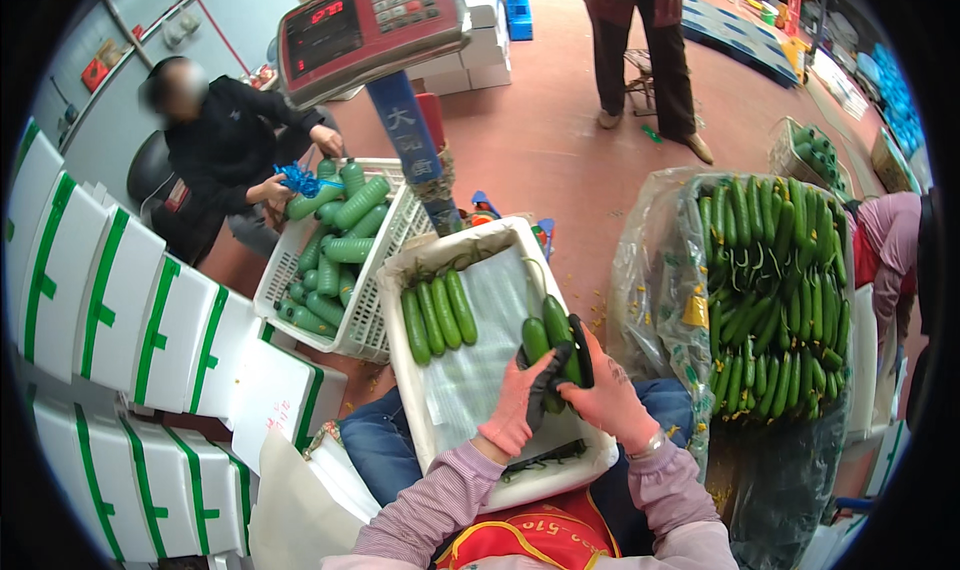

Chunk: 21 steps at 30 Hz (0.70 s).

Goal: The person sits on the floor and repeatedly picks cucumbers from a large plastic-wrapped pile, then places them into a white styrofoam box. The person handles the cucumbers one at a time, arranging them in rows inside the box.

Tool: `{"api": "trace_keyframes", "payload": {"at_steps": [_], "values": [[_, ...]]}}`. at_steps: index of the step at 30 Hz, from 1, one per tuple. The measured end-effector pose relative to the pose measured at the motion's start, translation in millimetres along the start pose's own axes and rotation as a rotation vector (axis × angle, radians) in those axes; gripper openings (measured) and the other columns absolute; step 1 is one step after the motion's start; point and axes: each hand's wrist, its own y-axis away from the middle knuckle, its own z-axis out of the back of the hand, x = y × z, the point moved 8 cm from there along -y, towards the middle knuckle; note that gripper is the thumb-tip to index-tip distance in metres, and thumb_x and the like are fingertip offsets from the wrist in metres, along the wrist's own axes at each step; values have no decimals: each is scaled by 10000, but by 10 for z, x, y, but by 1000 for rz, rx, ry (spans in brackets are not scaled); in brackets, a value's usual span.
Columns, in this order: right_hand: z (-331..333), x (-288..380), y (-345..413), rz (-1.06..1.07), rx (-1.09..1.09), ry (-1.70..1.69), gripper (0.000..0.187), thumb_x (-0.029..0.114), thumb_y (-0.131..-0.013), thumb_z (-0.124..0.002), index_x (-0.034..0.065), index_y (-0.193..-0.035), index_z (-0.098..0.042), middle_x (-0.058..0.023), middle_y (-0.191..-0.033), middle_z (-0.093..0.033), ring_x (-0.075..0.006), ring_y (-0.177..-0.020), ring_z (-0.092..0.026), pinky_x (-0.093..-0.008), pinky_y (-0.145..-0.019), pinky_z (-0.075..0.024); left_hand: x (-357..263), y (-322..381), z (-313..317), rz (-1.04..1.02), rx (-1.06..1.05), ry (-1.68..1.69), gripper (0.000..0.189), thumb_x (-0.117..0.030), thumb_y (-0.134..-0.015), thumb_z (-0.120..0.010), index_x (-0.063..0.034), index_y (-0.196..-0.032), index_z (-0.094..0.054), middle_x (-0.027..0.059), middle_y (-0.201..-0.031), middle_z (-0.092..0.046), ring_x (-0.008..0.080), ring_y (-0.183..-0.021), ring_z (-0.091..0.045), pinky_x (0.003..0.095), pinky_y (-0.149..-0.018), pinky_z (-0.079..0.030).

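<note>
My left hand (pixel 514 408), in a pink glove with black fingers, grips a green cucumber (pixel 535 336) over the right side of a white foam box (pixel 398 360). Close beside it, my right hand (pixel 611 405), gloved the same way, holds another cucumber (pixel 556 319) with a long stem. Part of each cucumber is hidden by my fingers. Inside the box, several cucumbers (pixel 444 313) lie side by side in a row at the far left, stems pointing away from me. They rest on a translucent sheet (pixel 459 401). Dark stems (pixel 544 461) show at the box's near end.
Beyond the box rises a scale's blue post (pixel 405 131) with a red display unit (pixel 375 29). A plastic-lined stack of cucumbers (pixel 776 300) stands at right. At left, a seated person (pixel 217 134) handles blue ties by a crate (pixel 375 330) of green bottle-like items. Taped foam boxes (pixel 124 300) line the left.
</note>
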Motion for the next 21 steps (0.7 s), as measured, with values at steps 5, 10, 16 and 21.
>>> {"api": "trace_keyframes", "payload": {"at_steps": [5,10,16,21], "values": [[-623,-84,-447,-133,-50,-469,824,56,-748,-762,6,-1476,-379,-103,-1143,-620,-159,-970,-621,-302,-814,-517,-370,-156,512,-235,25,18,417,-254,-1078,-483,-11,-1417,-499,94,-1331,-599,177,-1159,-606,324,-995,-505],[-910,-148,-893,-26,-79,-316,872,131,-724,-785,-48,-1470,-371,-245,-1272,-618,-341,-1181,-620,-393,-1000,-484,-636,-385,825,-474,99,-423,476,-293,-1082,-424,-43,-1487,-423,115,-1473,-497,208,-1340,-487,367,-1144,-370],[-1215,-533,-1531,-216,-86,-53,876,186,-760,-766,1,-1507,-347,-260,-1318,-597,-388,-1239,-575,-427,-1052,-449,-1119,-857,1288,-671,-345,-1328,563,-195,-990,-529,-64,-1519,-387,156,-1533,-435,343,-1438,-370,477,-1224,-200],[-1364,-781,-1598,-220,-115,8,851,196,-788,-735,2,-1514,-336,-285,-1314,-591,-422,-1241,-566,-456,-1061,-440,-925,-1099,1171,-780,-159,-1697,556,-212,-959,-572,-76,-1483,-447,152,-1523,-454,345,-1443,-368,548,-1222,-178]]}}
